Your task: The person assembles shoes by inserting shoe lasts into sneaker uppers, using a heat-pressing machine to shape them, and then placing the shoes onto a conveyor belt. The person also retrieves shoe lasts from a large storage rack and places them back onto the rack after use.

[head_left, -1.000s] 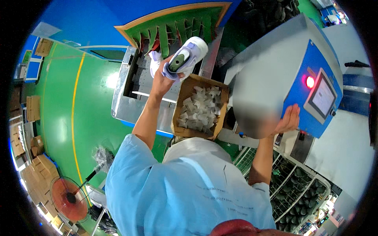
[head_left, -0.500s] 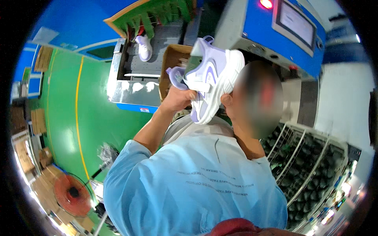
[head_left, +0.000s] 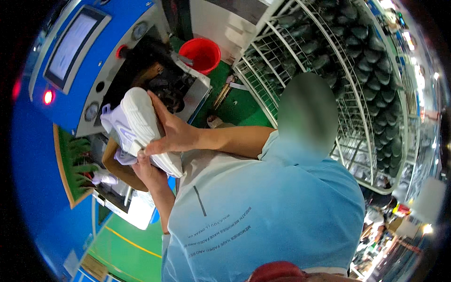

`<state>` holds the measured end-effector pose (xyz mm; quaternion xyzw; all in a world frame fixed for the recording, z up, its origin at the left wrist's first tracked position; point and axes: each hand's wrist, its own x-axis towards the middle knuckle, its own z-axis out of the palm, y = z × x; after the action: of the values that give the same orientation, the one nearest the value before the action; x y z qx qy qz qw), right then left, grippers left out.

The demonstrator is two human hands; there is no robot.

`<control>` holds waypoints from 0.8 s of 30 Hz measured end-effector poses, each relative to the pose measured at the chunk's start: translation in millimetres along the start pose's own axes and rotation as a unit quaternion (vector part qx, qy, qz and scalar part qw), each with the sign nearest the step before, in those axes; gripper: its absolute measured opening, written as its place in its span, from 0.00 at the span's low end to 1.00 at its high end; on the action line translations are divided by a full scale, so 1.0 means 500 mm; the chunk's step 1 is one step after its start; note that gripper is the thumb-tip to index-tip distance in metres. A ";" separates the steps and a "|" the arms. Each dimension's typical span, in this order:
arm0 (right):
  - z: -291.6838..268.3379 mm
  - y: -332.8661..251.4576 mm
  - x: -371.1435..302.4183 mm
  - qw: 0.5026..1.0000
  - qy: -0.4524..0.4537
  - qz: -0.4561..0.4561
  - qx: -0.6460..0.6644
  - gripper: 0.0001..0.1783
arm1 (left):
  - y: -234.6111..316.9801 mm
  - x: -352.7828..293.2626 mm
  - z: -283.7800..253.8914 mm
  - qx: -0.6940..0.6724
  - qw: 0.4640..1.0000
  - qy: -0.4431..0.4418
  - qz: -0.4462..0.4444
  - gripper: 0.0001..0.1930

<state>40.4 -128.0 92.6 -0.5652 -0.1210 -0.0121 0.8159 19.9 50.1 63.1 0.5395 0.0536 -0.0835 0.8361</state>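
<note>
A white and lavender sneaker (head_left: 139, 123) is held up in front of my body, its thick white sole turned toward my right hand. My right hand (head_left: 174, 128) is closed on the sole side, fingers along the edge and thumb near the middle. My left hand (head_left: 149, 173) grips the shoe from below, near the lavender strap and upper; some of its fingers are hidden behind the shoe. Behind the sneaker stands a cardboard box (head_left: 117, 164), partly covered by it. Another white and lavender sneaker (head_left: 104, 178) lies on the machine's conveyor, beside the green fringe curtain (head_left: 77, 162).
A blue machine (head_left: 110, 28) with a screen and a glowing red light stands at the upper left, its dark open bay facing me. A red bucket (head_left: 201, 55) sits on the green floor. To the right is a white wire rack (head_left: 324, 28) of dark shoe lasts (head_left: 366, 56).
My view and body have swung to the right, bringing the wire rack and red bucket into sight. The sneaker stays in both hands, with its sole now facing more toward me.
</note>
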 end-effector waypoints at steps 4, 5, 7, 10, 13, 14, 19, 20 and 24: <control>-0.023 -0.017 -0.021 0.999 0.054 0.006 -0.002 0.78 | 0.001 0.011 0.040 0.067 0.997 0.041 0.007 0.35; -0.024 -0.012 -0.026 0.998 0.065 0.005 -0.005 0.78 | -0.002 0.005 0.045 0.100 0.994 0.042 0.009 0.33; -0.024 -0.016 -0.028 0.997 0.058 -0.011 0.055 0.77 | 0.003 0.001 0.052 0.114 0.992 0.045 -0.038 0.34; -0.027 -0.019 -0.039 0.997 0.073 -0.020 0.024 0.77 | -0.005 0.002 0.024 0.074 0.995 -0.054 -0.026 0.41; -0.031 -0.022 -0.045 0.995 0.089 -0.034 0.022 0.76 | 0.016 -0.010 0.052 0.093 0.991 -0.097 -0.018 0.48; -0.031 -0.036 -0.048 0.995 0.097 -0.030 0.014 0.77 | 0.023 -0.002 0.048 0.055 0.987 -0.144 -0.047 0.48; -0.013 -0.040 -0.049 0.983 0.105 -0.065 -0.132 0.77 | 0.030 -0.017 0.088 0.081 0.991 -0.034 -0.096 0.43; -0.012 -0.037 -0.045 0.973 0.123 -0.093 -0.172 0.77 | 0.037 -0.003 0.109 0.079 0.993 -0.009 -0.088 0.43; -0.004 -0.055 -0.048 0.960 0.127 -0.103 -0.226 0.75 | 0.020 0.014 0.100 0.300 0.951 0.027 0.075 0.42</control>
<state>13.1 -142.6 112.4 -0.7132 -0.0676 -0.1947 0.6700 28.7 8.1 91.3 0.7697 0.0078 -0.0180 0.6381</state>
